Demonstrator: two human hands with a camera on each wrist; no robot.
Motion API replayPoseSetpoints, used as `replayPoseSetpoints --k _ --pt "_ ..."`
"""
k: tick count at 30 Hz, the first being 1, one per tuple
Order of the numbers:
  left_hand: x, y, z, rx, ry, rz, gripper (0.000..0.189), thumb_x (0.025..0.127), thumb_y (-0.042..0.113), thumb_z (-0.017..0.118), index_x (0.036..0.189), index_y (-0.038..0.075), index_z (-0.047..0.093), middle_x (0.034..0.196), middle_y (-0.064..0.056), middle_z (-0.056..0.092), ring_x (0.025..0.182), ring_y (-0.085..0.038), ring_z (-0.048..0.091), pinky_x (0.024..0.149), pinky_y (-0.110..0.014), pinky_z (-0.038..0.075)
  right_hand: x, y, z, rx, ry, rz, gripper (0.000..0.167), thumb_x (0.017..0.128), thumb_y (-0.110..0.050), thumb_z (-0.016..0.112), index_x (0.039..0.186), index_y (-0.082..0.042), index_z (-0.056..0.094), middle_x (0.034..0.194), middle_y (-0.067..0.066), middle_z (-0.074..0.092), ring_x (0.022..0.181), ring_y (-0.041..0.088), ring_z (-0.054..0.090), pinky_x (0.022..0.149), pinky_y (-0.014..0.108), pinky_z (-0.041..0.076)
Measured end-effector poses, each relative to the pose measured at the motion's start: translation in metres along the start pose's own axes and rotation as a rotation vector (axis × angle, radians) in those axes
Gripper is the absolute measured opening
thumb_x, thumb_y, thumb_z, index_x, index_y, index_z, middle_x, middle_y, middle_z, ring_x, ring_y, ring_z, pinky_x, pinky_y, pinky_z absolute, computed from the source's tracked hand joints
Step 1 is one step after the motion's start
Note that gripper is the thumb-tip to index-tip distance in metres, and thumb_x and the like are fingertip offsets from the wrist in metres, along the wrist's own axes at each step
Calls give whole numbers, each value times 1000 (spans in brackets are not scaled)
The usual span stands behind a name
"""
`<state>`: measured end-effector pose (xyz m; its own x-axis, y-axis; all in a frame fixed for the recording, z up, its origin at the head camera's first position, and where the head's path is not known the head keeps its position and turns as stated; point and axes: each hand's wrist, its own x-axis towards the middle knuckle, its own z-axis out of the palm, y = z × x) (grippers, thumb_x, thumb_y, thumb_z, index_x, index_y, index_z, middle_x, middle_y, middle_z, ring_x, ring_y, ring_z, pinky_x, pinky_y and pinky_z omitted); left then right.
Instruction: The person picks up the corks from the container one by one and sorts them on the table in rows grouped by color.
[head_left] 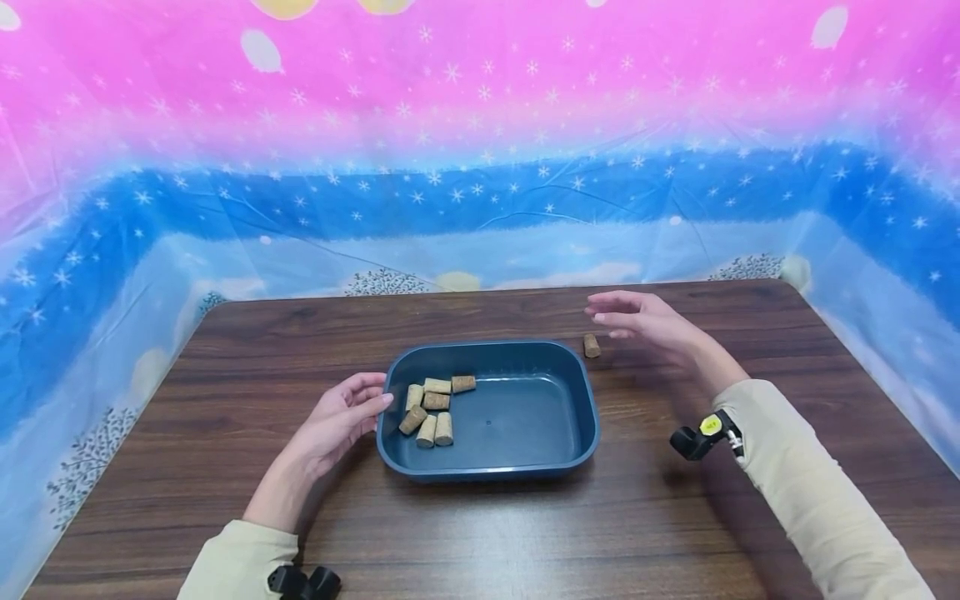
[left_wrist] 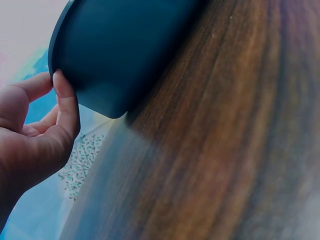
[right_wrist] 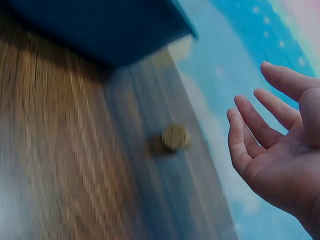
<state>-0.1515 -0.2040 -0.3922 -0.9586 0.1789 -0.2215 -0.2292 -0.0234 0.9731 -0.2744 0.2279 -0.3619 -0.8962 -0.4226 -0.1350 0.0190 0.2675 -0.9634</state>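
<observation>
A dark blue rectangular tub (head_left: 517, 471) stands on the wooden table, with several corks (head_left: 437, 401) grouped in its left part. My left hand (head_left: 341, 421) pinches the tub's left rim between thumb and fingers; the left wrist view shows this hand (left_wrist: 45, 120) at the rim from outside. Behind the tub's right back corner, a single cork (head_left: 592, 346) is on the table. Just beyond and to the right of that cork, my right hand (head_left: 645, 321) is raised with relaxed fingers and holds nothing. In the right wrist view the lone cork (right_wrist: 174, 136) lies apart from the fingers.
The dark wooden table (head_left: 187, 433) carries the tub and the lone cork. A pink and blue patterned cloth (head_left: 480, 192) hangs behind the table and along both sides. A black wrist camera (head_left: 705, 435) is strapped on the right sleeve.
</observation>
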Motion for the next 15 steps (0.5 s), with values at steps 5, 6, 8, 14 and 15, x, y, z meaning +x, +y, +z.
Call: replayPoseSetpoints --k 5,6,8,14,15 --pt "0 0 0 -1 3 0 45 97 10 58 134 -8 38 106 -10 57 89 -13 61 80 -25 53 0 -18 16 -62 -26 -42 54 94 -25 66 139 -2 47 138 18 50 127 30 47 103 53 37" --pt "0 0 0 -1 4 1 45 97 10 58 134 -8 39 106 -10 57 89 -13 61 80 -25 53 -1 -20 19 -73 -33 -55 53 94 -25 66 138 -2 47 138 18 51 127 30 47 103 53 38" --pt "0 0 1 -2 4 0 45 97 11 58 134 -8 39 106 -10 57 89 -13 61 80 -25 53 -2 -26 24 -94 -44 -76 53 94 -27 66 138 -4 49 137 16 52 126 29 48 102 53 38" --pt "0 0 0 -1 6 -7 46 97 11 58 134 -7 38 106 -9 57 89 -13 61 81 -25 53 -7 -41 43 -112 -74 -121 46 94 -23 64 135 -4 52 133 16 55 123 30 50 100 54 40" --pt "0 0 0 0 8 -7 46 98 11 58 134 -7 38 105 -9 57 89 -13 61 81 -25 53 -7 -43 46 -109 -81 -123 45 94 -22 64 134 -4 53 133 16 55 122 31 51 99 55 40"
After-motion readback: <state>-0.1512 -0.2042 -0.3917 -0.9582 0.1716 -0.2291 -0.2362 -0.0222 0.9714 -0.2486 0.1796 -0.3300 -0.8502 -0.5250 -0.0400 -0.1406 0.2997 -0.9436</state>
